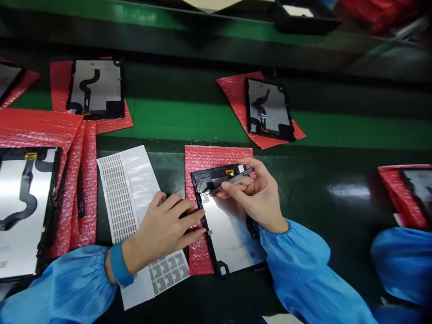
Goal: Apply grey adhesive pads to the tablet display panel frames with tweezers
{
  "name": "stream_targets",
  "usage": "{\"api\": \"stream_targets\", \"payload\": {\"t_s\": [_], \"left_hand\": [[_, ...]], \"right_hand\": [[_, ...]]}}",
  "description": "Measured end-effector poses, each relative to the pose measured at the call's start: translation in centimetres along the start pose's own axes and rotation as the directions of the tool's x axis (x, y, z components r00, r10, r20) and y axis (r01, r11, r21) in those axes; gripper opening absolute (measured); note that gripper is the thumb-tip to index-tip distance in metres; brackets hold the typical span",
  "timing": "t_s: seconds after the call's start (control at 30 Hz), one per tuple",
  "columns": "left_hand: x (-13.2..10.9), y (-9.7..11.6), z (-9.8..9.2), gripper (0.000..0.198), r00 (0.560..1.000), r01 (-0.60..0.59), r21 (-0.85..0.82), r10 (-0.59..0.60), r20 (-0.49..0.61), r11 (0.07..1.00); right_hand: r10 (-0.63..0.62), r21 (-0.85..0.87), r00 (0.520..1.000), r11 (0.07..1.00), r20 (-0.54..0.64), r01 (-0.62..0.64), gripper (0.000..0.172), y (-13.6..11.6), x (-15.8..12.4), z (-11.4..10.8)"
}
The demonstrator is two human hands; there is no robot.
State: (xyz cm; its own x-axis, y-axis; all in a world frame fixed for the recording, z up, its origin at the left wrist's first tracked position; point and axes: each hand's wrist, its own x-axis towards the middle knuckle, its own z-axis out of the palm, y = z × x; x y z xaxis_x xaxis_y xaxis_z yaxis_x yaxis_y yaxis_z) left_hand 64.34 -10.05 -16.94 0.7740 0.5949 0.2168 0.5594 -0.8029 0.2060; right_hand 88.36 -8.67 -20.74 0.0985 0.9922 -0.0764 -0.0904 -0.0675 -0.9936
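A tablet display panel (229, 238) with a black frame and silvery back lies on a red bubble-wrap bag (216, 155) before me. Pinched in my right hand (258, 193) is a pair of dark tweezers (245, 173), its tip down near the panel's upper left corner. My left hand (167, 227) is open, palm down, its fingertips at the panel's left edge. Under that hand and wrist lies a white sheet (148, 173) bearing rows of small grey stickers and larger cut shapes. A small light piece sits by the tweezer tip; whether the tip touches it, I cannot tell.
At left, another panel (13, 243) rests near stacked red bubble bags (86, 180). Two more panels, one at back left (104, 85) and one at back right (278, 105), lie on red bags over a green strip (175, 114). A blue sleeve (401, 261) shows at far right.
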Motion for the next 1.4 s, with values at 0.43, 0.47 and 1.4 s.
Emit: {"api": "stream_targets", "payload": {"t_s": [0.43, 0.47, 1.4], "left_hand": [[0.7, -0.4, 0.7, 0.023, 0.998, 0.063, -0.121, -0.061, 0.024, 0.991], [0.7, -0.5, 0.8, 0.023, 0.998, 0.067, -0.123, -0.064, 0.026, 0.990], [0.8, -0.3, 0.6, 0.031, 0.998, 0.057, -0.095, -0.056, 0.014, 0.994]], "right_hand": [[0.023, -0.089, 0.997, 0.996, -0.080, -0.030, 0.044, 0.4, -1.6, 0.1], [0.030, -0.094, 0.996, 0.995, -0.082, -0.038, 0.044, 0.3, -1.6, 0.2], [-0.087, -0.065, 0.989, 0.995, -0.119, 0.080, 0.041, 1.1, -1.5, 0.2]]}}
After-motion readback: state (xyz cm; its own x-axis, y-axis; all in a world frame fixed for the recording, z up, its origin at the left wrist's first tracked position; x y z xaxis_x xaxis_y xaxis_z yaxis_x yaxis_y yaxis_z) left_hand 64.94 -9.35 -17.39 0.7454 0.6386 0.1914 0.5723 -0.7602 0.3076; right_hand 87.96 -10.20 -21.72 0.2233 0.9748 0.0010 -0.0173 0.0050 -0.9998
